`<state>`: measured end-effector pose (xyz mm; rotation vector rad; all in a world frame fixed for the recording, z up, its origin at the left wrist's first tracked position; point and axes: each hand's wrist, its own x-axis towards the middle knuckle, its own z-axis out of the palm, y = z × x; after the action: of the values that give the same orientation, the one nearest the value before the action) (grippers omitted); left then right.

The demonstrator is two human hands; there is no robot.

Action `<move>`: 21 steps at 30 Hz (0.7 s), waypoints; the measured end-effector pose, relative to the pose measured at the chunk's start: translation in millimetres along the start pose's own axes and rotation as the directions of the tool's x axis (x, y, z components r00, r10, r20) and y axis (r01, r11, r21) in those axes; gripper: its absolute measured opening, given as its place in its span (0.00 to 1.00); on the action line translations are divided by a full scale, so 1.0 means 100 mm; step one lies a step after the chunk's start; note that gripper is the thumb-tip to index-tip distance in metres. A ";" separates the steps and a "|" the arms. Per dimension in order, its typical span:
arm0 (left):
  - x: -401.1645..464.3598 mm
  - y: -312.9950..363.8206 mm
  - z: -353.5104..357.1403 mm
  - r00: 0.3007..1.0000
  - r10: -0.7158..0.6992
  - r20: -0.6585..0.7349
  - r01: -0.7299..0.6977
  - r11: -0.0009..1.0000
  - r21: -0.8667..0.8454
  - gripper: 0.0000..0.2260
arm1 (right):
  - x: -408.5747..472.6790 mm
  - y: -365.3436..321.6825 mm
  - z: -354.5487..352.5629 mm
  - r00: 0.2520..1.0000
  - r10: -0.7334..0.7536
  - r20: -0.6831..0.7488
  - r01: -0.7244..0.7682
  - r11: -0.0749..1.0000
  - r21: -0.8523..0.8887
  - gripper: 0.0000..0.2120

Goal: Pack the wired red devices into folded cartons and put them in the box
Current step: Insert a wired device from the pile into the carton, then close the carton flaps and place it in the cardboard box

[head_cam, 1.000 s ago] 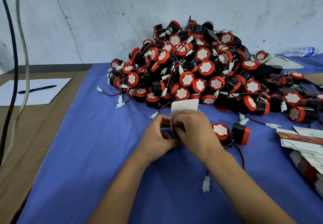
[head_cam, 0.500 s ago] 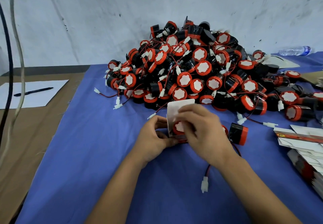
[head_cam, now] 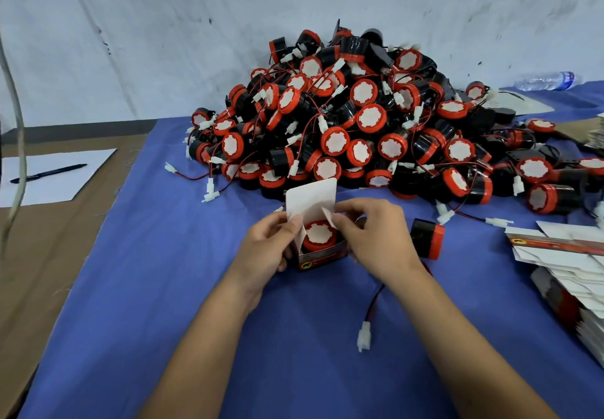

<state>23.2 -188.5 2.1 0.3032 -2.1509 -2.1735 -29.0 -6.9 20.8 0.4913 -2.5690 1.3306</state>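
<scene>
— What is held in the hands?

— A small carton [head_cam: 318, 253] is gripped from both sides on the blue cloth [head_cam: 157, 288]. The left hand [head_cam: 269, 248] is curled around the carton's left wall, with the thumb laid on a white side flap. The right hand [head_cam: 372, 239] is wrapped around the right wall, and the other side flap is pinched between its thumb and forefinger.

— Where is the device being packed?

— A red device [head_cam: 318, 234] is seated inside the open carton, its white-centred face turned up. The tall white lid flap [head_cam: 312, 198] is raised behind it, so the top is not closed.

— And the rest of the devices?

— A large pile of devices [head_cam: 376, 124] is heaped against the wall [head_cam: 196, 26], just beyond the carton, with red wires and white plugs tangled through it. One loose device [head_cam: 426, 239] is lying on its side just right of the right hand. A wire with a white plug [head_cam: 364, 337] is trailed across the cloth beneath the right forearm.

— What else is seen?

— A stack of flat cartons [head_cam: 565, 255] is spread along the right edge. A pen [head_cam: 49, 173] is laid on a sheet of paper [head_cam: 65, 186] at far left, and a water bottle [head_cam: 544, 80] is lying at the far right by the wall.
</scene>
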 end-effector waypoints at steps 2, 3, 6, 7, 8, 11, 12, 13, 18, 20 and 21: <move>-0.01 -0.03 0.08 0.992 0.088 -0.092 -0.084 0.995 0.055 0.06 | -0.03 -0.02 0.04 0.997 -0.057 0.057 0.064 0.989 -0.132 0.07; -0.01 -0.05 0.11 0.982 0.129 -0.137 -0.115 0.988 0.101 0.07 | -0.04 -0.03 0.06 0.994 -0.076 0.077 0.091 0.974 -0.209 0.07; 0.00 -0.08 0.14 0.968 0.171 -0.185 -0.144 0.978 0.152 0.10 | -0.07 -0.03 0.09 0.998 -0.015 0.062 0.027 0.981 -0.194 0.11; 0.00 -0.08 0.13 0.967 0.179 -0.183 -0.156 0.979 0.132 0.11 | -0.08 -0.02 0.08 0.997 0.045 0.070 -0.038 0.994 -0.098 0.17; 0.01 -0.07 0.12 0.964 0.193 -0.184 -0.174 0.978 0.113 0.11 | -0.08 -0.01 0.07 0.991 0.086 0.102 -0.088 0.996 0.016 0.23; 0.03 -0.08 0.10 0.948 0.259 -0.185 -0.253 0.966 0.057 0.12 | -0.11 0.02 0.08 0.970 -0.011 0.242 -0.038 0.980 0.197 0.28; 0.04 -0.10 0.09 0.934 0.296 -0.198 -0.289 0.955 0.064 0.11 | -0.13 0.02 0.08 0.964 -0.063 0.260 0.011 0.980 0.197 0.23; 0.04 -0.11 0.10 0.918 0.329 -0.220 -0.317 0.944 0.089 0.11 | -0.15 0.01 0.08 0.959 -0.107 0.261 0.058 0.981 0.188 0.19; 0.01 -0.08 0.00 0.964 0.235 -0.123 -0.237 0.971 -0.002 0.21 | -0.22 0.08 -0.02 0.912 -0.227 0.342 0.200 0.973 0.113 0.26; 0.03 -0.06 -0.13 0.990 0.122 0.071 -0.109 0.980 -0.165 0.22 | -0.21 0.12 -0.03 0.933 -0.240 0.267 0.241 0.970 0.029 0.22; 0.03 -0.04 -0.18 0.986 0.098 0.139 -0.069 0.977 -0.201 0.20 | -0.21 0.12 -0.03 0.941 -0.236 0.240 0.241 0.970 0.010 0.21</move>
<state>24.4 -206.9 -2.0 0.0394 -1.9548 -2.4035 -14.6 6.6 6.7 0.9820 -2.5976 1.2263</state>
